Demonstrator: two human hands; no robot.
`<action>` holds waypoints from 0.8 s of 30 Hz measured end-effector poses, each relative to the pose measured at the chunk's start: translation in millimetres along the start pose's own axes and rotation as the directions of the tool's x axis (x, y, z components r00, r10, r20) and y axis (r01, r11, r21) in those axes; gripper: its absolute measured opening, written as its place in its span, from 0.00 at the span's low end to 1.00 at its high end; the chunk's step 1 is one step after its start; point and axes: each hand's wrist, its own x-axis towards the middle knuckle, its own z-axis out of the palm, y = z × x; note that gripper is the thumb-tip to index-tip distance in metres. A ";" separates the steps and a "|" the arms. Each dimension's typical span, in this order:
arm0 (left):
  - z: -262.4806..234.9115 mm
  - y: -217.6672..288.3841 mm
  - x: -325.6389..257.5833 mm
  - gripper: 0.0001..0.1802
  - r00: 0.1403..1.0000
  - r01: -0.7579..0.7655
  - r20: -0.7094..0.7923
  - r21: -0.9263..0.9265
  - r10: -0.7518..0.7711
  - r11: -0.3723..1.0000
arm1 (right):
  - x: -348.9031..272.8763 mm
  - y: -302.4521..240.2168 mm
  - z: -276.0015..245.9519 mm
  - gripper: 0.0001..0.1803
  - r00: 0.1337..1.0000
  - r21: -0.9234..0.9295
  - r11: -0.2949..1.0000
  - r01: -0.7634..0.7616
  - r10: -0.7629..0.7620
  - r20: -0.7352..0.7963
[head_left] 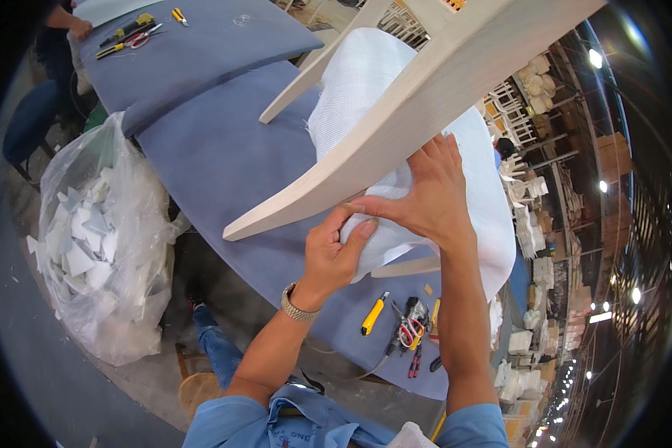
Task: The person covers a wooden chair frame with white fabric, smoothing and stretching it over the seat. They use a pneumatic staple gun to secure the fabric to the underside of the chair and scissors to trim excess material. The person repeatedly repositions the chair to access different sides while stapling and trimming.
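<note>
A pale wooden chair lies with its legs pointing over the blue-grey worktable, a broad curved leg [358,153] crossing in front of me. White woven fabric [358,71] covers its seat. Just beside the broad leg, my left hand [330,255] pinches the fabric's loose edge between thumb and fingers. My right hand [434,196] lies stretched out on the fabric, thumb reaching toward the left hand. Its fingertips are partly hidden by the leg. Below the hands, a yellow utility knife [375,313] and red-handled scissors [409,334] lie on the table.
A clear plastic bag [138,299] full of white scraps stands at the left. On the far blue table [224,60] are another yellow cutter [179,16] and scissors. A person's hand [81,30] rests at its far edge. A wooden stool [198,390] stands below.
</note>
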 end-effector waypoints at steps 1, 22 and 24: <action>0.2 4.4 2.0 0.14 1.000 -0.009 -0.016 -0.017 0.009 1.000 | 0.7 -0.6 2.3 0.58 1.000 0.010 1.000 0.006 -0.006 -0.015; -40.7 -0.2 25.4 0.24 0.881 -0.366 0.434 0.372 0.189 0.853 | -18.5 1.1 16.5 0.45 0.965 -0.108 0.992 0.071 -0.095 -0.244; -42.2 -6.3 30.0 0.18 0.852 -0.456 0.434 0.338 0.294 0.823 | -20.7 21.8 32.5 0.47 0.938 -0.122 0.988 0.096 -0.130 -0.321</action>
